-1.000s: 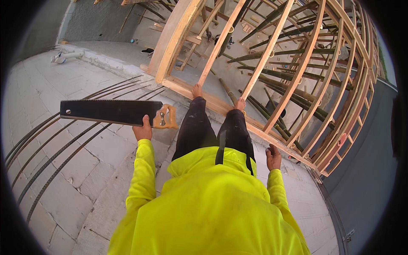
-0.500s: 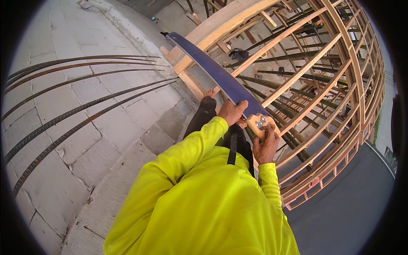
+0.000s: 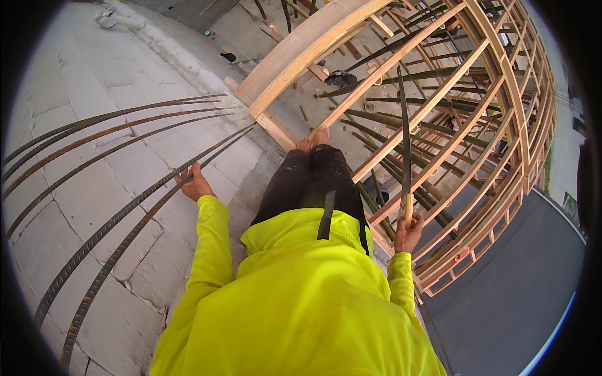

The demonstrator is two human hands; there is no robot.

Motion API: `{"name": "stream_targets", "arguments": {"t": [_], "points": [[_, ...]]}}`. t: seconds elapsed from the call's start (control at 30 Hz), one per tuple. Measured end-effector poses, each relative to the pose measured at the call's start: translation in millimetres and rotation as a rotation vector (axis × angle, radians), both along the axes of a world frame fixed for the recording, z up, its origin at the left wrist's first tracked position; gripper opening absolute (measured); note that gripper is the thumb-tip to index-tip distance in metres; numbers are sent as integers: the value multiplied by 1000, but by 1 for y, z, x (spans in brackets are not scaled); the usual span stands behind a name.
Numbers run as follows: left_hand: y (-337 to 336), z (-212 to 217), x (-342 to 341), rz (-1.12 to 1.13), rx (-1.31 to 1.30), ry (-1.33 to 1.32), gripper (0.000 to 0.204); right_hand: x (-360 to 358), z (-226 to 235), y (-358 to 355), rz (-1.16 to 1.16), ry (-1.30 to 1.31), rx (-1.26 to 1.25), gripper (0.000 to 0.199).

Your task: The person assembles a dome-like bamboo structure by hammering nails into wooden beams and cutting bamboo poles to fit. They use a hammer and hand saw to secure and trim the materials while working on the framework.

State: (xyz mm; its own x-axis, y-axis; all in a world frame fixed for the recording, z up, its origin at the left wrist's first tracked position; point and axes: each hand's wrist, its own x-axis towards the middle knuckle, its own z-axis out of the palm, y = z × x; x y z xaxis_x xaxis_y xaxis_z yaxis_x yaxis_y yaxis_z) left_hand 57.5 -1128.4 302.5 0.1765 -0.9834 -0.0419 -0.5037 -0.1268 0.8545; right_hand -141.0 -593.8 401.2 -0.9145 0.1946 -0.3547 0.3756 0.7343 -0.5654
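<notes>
Head view: looking down over a bright yellow hoodie [image 3: 295,301] at someone perched on a timber frame.
Right grip: right hand [image 3: 407,235] is clenched around the wooden handle of a hand saw [image 3: 404,144], blade pointing up and away, edge-on to the camera.
Left grip: left hand [image 3: 195,185] is loose, fingers spread and resting on a rebar rod [image 3: 125,213], not closed round anything.
Where the saw is: held out on the right side, above the lattice, blade running between the slanted timber battens [image 3: 451,81].
Footing: bare feet [image 3: 313,138] sit on the thick top beam [image 3: 301,62] of the frame, legs in black trousers.
Around: about 5 long rebar rods fan over a concrete slab floor [image 3: 94,94] on the left; more rods lie under the lattice.
What could go wrong: I'd guess a slip off the beam, or the blade catching a batten if it swings.
Room to move: open slab to the left, tight gaps and a drop-off edge to the right.
</notes>
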Motion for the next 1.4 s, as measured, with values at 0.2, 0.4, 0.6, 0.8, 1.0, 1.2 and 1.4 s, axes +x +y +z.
{"name": "stream_targets", "arguments": {"t": [0.2,0.4,0.6,0.8,1.0,1.2,1.4], "points": [[-14,33,-30,-131,405,75,28,-1,-35,22,15,-126,117,35],[-22,34,-2,-236,479,-48,27,-14,-58,19,109,-209,206,39],[-29,29,30,-59,531,-45,27,-47,-59,-31,91,-320,155,40],[-22,48,15,-161,575,-12,26,-38,-89,-26,77,-268,101,41],[-20,40,27,-266,611,-145,33,-32,-77,-53,-4,-229,125,39],[-36,34,19,-593,629,-411,35,22,-91,-67,-250,-204,43,35],[-47,33,27,-792,705,-599,36,56,-118,-54,-385,-277,-25,36]]}}
